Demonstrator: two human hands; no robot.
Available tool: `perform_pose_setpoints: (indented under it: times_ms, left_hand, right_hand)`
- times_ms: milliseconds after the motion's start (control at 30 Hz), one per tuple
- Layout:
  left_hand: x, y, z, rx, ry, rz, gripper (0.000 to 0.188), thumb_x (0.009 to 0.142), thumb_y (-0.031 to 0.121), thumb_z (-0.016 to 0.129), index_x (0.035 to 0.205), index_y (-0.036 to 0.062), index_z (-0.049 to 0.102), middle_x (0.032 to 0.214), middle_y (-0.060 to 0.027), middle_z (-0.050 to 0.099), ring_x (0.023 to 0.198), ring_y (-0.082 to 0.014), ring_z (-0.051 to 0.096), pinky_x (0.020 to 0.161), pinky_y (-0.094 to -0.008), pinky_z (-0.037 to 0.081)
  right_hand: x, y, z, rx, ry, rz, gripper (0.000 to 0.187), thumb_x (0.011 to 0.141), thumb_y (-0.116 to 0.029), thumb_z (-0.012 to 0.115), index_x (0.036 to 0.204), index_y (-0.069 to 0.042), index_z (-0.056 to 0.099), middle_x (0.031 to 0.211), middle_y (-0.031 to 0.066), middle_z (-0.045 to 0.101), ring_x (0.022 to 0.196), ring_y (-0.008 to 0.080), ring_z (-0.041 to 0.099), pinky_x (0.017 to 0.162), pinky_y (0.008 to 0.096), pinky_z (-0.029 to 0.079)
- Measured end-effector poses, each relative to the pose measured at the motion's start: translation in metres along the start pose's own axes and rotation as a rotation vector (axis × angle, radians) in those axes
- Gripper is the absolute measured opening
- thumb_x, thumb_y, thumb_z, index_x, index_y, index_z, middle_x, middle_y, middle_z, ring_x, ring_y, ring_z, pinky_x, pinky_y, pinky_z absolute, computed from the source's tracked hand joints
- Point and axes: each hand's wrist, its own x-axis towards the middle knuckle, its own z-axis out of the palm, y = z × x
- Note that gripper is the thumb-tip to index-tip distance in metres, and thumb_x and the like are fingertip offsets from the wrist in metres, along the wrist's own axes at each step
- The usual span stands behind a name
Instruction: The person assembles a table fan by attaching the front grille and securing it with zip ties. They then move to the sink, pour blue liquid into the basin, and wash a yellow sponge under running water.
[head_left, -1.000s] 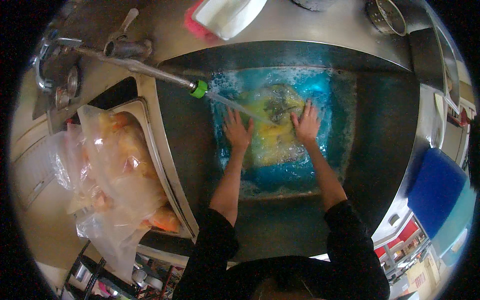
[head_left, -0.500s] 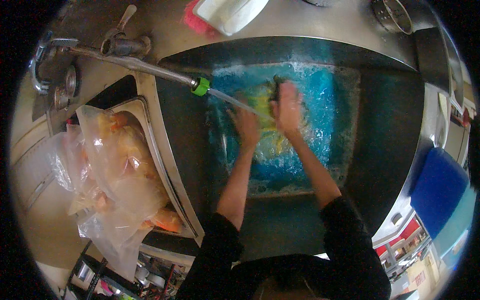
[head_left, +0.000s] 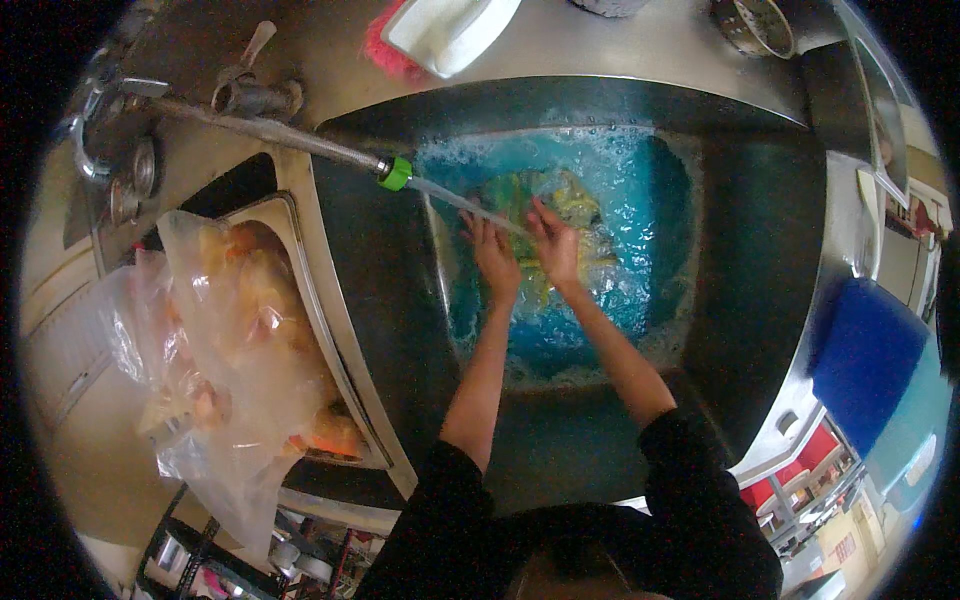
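Both of my hands are over the blue-looking water (head_left: 625, 290) in a deep steel sink. A yellow-green clump that looks like leafy greens (head_left: 578, 205) floats there, partly under the surface. My left hand (head_left: 496, 262) is at its left side, fingers stretched and apart. My right hand (head_left: 556, 248) lies beside it at the clump's near edge, fingers extended and loosely spread. Water runs from a hose spout with a green collar (head_left: 397, 174) and passes above my fingers into the basin. Leaf parts under the surface are blurred.
Left of the sink, a metal tray (head_left: 290, 225) holds a clear plastic bag (head_left: 235, 370) with pale and orange pieces. Behind the sink are a white scoop-shaped container (head_left: 450, 35), a pink scrubber (head_left: 388, 50) and a round metal strainer (head_left: 755, 28). A blue board (head_left: 870, 370) stands at the right.
My right hand has come down and left, nearer my left hand, and its blur has eased. The green clump has spread out in the water. The view has shifted slightly.
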Motion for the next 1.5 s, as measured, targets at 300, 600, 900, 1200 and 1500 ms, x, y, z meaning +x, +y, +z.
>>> perform_pose_setpoints:
  times_ms: [300, 600, 900, 1200, 1500]
  left_hand:
    - [0.065, 0.033, -0.048, -1.449, -0.134, -1.278, 0.035, 0.093, 0.038, 0.047, 0.107, 0.007, 0.055, 0.094, -0.0043, 0.06, 0.088, -0.0162, 0.057, 0.076, -0.0288, 0.045]
    - [0.098, 0.05, -0.042, -1.525, -0.094, -1.081, 0.056, 0.086, 0.045, 0.055, 0.13, 0.0122, 0.045, 0.123, -0.0035, 0.051, 0.11, -0.0188, 0.049, 0.092, -0.0338, 0.04]
    - [0.078, 0.033, -0.051, -0.986, -0.283, -0.619, 0.06, 0.085, 0.031, 0.06, 0.134, 0.0061, 0.036, 0.132, -0.005, 0.044, 0.117, -0.0152, 0.044, 0.094, -0.032, 0.039]
    - [0.119, -0.001, -0.04, -1.756, -0.321, -1.083, 0.037, 0.088, 0.036, 0.056, 0.113, 0.009, 0.049, 0.096, -0.0081, 0.062, 0.084, -0.0213, 0.057, 0.079, -0.0347, 0.046]
    - [0.098, 0.052, -0.087, -1.343, -0.419, -0.942, 0.078, 0.076, 0.014, 0.069, 0.142, 0.0152, 0.026, 0.138, -0.0084, 0.038, 0.123, -0.0252, 0.042, 0.099, -0.0411, 0.037]
  right_hand:
    - [0.03, -0.069, 0.0, 1.943, -0.678, 0.537, 0.036, 0.095, -0.02, 0.043, 0.126, -0.002, 0.047, 0.096, 0.0125, 0.06, 0.09, 0.021, 0.06, 0.08, 0.0276, 0.049]
    - [0.014, -0.131, 0.029, 0.312, -0.33, -0.155, 0.047, 0.093, -0.017, 0.039, 0.138, -0.005, 0.031, 0.143, 0.0179, 0.03, 0.132, 0.0318, 0.028, 0.107, 0.0434, 0.024]
    - [0.029, -0.125, 0.036, -0.925, -0.184, -0.673, 0.065, 0.079, -0.014, 0.052, 0.14, -0.008, 0.03, 0.147, 0.0131, 0.023, 0.138, 0.0331, 0.014, 0.111, 0.0499, 0.012]
    - [-0.016, -0.148, 0.025, -0.714, -0.163, -0.616, 0.057, 0.078, -0.011, 0.051, 0.132, 0.002, 0.04, 0.144, 0.0165, 0.027, 0.135, 0.0362, 0.021, 0.111, 0.0472, 0.017]
    - [0.073, -0.101, 0.059, -1.4, -0.341, -0.873, 0.057, 0.084, -0.026, 0.05, 0.136, -0.007, 0.035, 0.143, 0.015, 0.03, 0.134, 0.0347, 0.023, 0.11, 0.0474, 0.019]
